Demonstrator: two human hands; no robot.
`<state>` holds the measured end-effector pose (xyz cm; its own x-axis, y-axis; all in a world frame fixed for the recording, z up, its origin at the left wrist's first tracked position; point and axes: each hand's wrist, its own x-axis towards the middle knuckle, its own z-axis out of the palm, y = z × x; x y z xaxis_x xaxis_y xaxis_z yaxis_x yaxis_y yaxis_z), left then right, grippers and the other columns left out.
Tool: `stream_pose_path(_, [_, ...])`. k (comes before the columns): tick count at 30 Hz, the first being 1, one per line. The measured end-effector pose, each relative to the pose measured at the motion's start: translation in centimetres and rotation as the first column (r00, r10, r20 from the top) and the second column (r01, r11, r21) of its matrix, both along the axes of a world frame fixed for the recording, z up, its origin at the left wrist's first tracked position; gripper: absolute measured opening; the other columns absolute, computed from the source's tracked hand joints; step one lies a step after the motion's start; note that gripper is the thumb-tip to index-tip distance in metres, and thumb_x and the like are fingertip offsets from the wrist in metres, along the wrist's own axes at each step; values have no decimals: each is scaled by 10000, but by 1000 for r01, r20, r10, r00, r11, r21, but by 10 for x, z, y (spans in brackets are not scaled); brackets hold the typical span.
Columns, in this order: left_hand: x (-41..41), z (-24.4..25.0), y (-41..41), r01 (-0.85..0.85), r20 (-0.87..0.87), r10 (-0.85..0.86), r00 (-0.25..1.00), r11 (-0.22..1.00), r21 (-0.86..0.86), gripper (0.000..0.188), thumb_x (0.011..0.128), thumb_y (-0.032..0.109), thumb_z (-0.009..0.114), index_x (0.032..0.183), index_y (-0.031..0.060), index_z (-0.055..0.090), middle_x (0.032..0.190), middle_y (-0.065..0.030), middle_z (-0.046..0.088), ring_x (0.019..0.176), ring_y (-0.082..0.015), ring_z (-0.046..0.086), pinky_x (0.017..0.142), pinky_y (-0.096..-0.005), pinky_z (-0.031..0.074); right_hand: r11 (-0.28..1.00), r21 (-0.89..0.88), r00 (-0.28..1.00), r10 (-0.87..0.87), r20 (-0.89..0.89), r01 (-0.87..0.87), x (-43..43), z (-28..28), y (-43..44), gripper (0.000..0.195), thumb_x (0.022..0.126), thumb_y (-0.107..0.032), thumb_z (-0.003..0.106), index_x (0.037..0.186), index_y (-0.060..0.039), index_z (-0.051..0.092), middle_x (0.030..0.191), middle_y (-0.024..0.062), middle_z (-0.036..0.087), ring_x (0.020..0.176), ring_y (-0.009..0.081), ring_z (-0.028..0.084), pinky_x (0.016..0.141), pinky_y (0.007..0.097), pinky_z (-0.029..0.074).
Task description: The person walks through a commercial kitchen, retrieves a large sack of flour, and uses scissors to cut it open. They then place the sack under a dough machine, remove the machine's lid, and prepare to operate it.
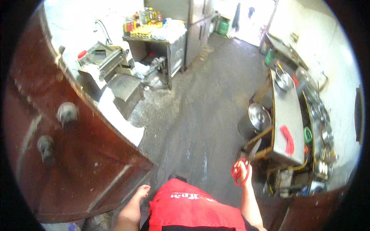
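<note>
My right hand (244,171) grips a pair of scissors (234,175) by its red loop handles. Its blades point up and to the right, beside the near leg of a light-topped table (289,112). On that table lies a bundle of red cord or string (287,140). My left hand (143,191) hangs low, its fingers curled in with nothing visible in them. It is nearest to the edge of a large reddish-brown wooden board (95,173). Between my arms is a red apron (193,205) that bears writing.
A lidded metal pot (259,117) stands on the floor (199,106) by the table. A roller machine (111,63), perhaps for dough, is at the left. Bottles (150,16) top a far cabinet. Metal pans (284,80) and shelves line the right wall.
</note>
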<state>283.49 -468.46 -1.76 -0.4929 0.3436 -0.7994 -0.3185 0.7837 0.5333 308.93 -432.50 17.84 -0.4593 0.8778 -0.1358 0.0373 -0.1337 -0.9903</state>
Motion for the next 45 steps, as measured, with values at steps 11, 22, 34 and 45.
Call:
stream_pose_path(11, [-131,57,201,6,-456,138,879,954,300,187,770,162,495,926,84,564,847,-85,592,795,-174,560,718,-273,426,879,103,882,470,-21,-466,-244,-22,160,213,790,-218,455,806,-7,475,619,46,489,533,112,468,508,235,377])
stream_pose_path(22, [-190,75,263,-641,-294,710,640,704,304,192,784,145,465,939,67,545,702,-25,543,621,-105,497,586,-239,405,400,191,442,841,311,-896,-537,-8,284,280,756,-274,550,628,-46,449,493,-5,439,433,68,422,398,224,344])
stream_pose_path(34, [-387,25,260,-653,-622,714,320,642,401,224,761,142,526,969,60,528,854,-90,545,714,-196,529,651,-289,422,59,213,141,909,393,-975,-753,-32,206,345,659,-230,658,797,-47,399,623,39,468,558,120,445,535,263,393])
stream_pose_path(45, [-677,54,203,-576,-835,76,546,757,-308,359,623,150,627,954,110,494,896,-90,521,884,-258,475,764,-374,329,11,-467,-124,959,256,-884,-890,-100,141,265,748,-130,551,991,-74,461,682,11,491,540,67,459,483,206,386])
